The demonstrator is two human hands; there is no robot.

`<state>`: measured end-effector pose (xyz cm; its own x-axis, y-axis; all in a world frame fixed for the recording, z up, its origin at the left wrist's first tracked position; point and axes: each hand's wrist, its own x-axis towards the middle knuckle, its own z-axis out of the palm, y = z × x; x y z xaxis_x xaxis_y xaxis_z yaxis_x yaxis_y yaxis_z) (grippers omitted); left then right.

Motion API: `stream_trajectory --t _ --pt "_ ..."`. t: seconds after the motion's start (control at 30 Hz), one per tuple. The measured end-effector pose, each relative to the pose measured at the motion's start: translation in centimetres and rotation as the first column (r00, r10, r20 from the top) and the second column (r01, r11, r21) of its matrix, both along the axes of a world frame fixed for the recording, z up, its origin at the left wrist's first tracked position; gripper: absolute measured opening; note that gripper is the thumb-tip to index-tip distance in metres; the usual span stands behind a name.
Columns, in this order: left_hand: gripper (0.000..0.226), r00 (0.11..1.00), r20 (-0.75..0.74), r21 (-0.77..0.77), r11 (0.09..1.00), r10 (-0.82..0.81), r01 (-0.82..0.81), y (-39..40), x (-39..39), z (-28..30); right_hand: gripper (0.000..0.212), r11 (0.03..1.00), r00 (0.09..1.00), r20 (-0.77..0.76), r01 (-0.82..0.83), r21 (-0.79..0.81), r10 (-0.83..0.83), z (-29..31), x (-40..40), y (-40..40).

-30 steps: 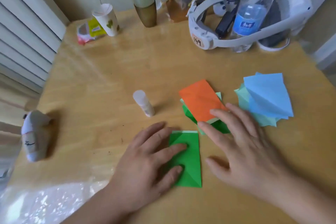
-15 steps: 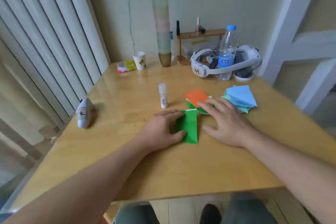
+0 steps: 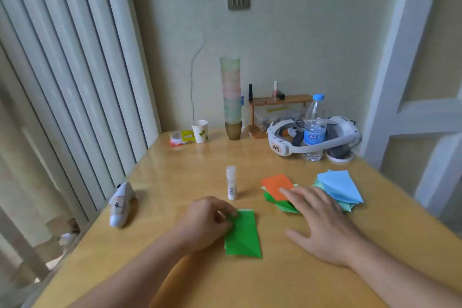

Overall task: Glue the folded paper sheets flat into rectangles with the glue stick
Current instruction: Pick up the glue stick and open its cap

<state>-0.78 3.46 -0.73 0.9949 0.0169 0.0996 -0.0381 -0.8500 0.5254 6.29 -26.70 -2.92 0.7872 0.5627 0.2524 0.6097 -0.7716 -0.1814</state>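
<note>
Head view, the only one: we note the left hand [image 3: 205, 220] pinching the top left corner of the green folded sheet [image 3: 243, 235], which lies flat near the table [image 3: 175, 165] front edge. Right hand [image 3: 322, 222] rests open, fingers spread, fingertips on the orange sheet [image 3: 276, 186] (topmost of its pile). Glue stick [image 3: 231, 182] stands upright, untouched. We judge pressing is in hand; next comes reaching for another sheet.

Light wooden tabletop [image 3: 175, 277]. On it: upright white glue stick [image 3: 231, 183]; flat green folded paper sheet [image 3: 243, 234]; orange-topped paper stack [image 3: 276, 186]; blue-topped paper stack [image 3: 338, 186]; paper cup [image 3: 200, 131]; clear water bottle [image 3: 315, 127]; white headset [image 3: 312, 144].
</note>
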Motion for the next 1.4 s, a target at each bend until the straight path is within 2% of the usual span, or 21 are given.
stream_trajectory --t 0.1,0.23,0.3,0.37,0.43,0.57,0.63,0.73,0.8,0.83,0.87,0.97,1.0,1.07,1.1,1.17,1.23,1.3,1.33,1.37,1.4 --pt "0.003 0.997 0.081 -0.074 0.997 -0.009 0.015 1.9 0.9 0.5 0.085 0.996 1.000 0.022 0.007 0.091 -0.009 -0.3 0.3 -0.2" --pt "0.018 0.954 0.249 -0.320 0.944 0.165 -0.080 3.7 3.2 1.8 0.072 0.938 0.984 0.161 0.018 0.347 -0.078 1.9 1.5 3.1" --pt "0.034 0.954 0.237 -0.420 0.905 0.184 -0.070 3.4 4.6 2.0 0.059 0.872 0.996 0.073 0.007 0.489 -0.049 3.8 2.6 6.7" --pt "0.052 0.973 0.190 -0.437 0.899 0.128 -0.033 2.5 6.0 1.8 0.050 0.824 0.994 -0.106 0.053 0.564 0.008 4.9 3.9 9.8" --pt "0.054 0.978 0.182 -0.418 0.908 0.099 -0.014 1.6 6.8 1.2 0.044 0.839 0.984 -0.177 0.072 0.539 0.029 4.5 4.8 11.7" --pt "0.025 0.940 0.320 -0.325 0.946 0.118 -0.009 0.9 6.9 -0.1 0.039 0.868 0.983 -0.185 0.084 0.489 0.009 2.3 4.6 12.4" --pt "0.019 0.929 0.346 -0.373 0.928 0.130 0.009 1.0 6.6 -0.4 0.037 0.872 0.980 -0.197 0.068 0.485 0.033 1.5 4.3 12.4" --pt "0.022 0.934 0.323 -0.616 0.783 0.154 0.084 0.5 5.7 0.4 0.043 0.860 0.983 -0.169 0.029 0.510 0.067 1.7 3.5 12.1" --pt "0.039 0.947 0.283 -0.785 0.604 0.151 0.139 0.2 5.2 1.1 0.050 0.835 0.979 -0.175 0.013 0.550 0.100 2.2 3.1 11.9" --pt "0.048 0.955 0.266 -0.835 0.525 0.127 0.163 0.1 4.9 1.3 0.047 0.812 0.968 -0.205 0.004 0.583 0.142 2.4 2.9 11.8" --pt "0.051 0.962 0.256 -0.859 0.480 0.098 0.179 0.1 4.6 1.3 0.041 0.794 0.951 -0.239 -0.011 0.608 0.196 2.4 2.7 11.7" --pt "0.039 0.966 0.257 -0.856 0.467 0.013 0.222 0.2 4.2 1.4 0.038 0.775 0.906 -0.277 -0.081 0.627 0.319 2.5 2.0 11.8" --pt "0.035 0.964 0.266 -0.868 0.436 0.005 0.237 0.2 4.2 1.2 0.041 0.770 0.904 -0.266 -0.101 0.629 0.336 2.5 1.9 11.9" --pt "0.032 0.969 0.245 -0.923 0.316 0.040 0.220 0.1 4.4 1.2 0.041 0.766 0.914 -0.240 -0.108 0.633 0.328 2.6 2.0 12.2" --pt "0.031 0.973 0.223 -0.949 0.242 0.062 0.202 -0.2 4.4 1.2 0.043 0.781 0.937 -0.191 -0.118 0.613 0.292 2.7 2.1 12.3" --pt "0.031 0.980 0.181 -0.980 0.098 0.083 0.173 -1.0 4.5 1.6 0.044 0.831 0.984 0.016 -0.160 0.532 0.179 2.8 2.3 12.5" --pt "0.029 0.982 0.136 -0.990 -0.028 0.131 0.141 -1.1 4.9 2.3 0.043 0.877 0.965 0.255 -0.178 0.446 0.066 2.8 2.6 12.6" --pt "0.025 0.965 0.093 -0.987 -0.108 0.244 0.122 0.4 5.5 2.8 0.045 0.901 0.939 0.343 -0.152 0.407 0.004 2.4 3.1 12.2" --pt "0.023 0.949 0.091 -0.991 -0.070 0.303 0.117 1.6 5.7 2.9 0.046 0.901 0.942 0.335 -0.141 0.410 -0.005 2.3 3.3 11.7" --pt "0.023 0.930 0.101 -0.995 0.045 0.353 0.091 2.9 5.8 2.8 0.047 0.892 0.955 0.296 -0.126 0.433 -0.008 2.4 3.4 11.2" --pt "0.024 0.915 0.111 -0.971 0.236 0.387 0.018 4.1 5.8 2.3 0.049 0.876 0.975 0.222 -0.095 0.473 -0.014 2.6 3.4 10.6"
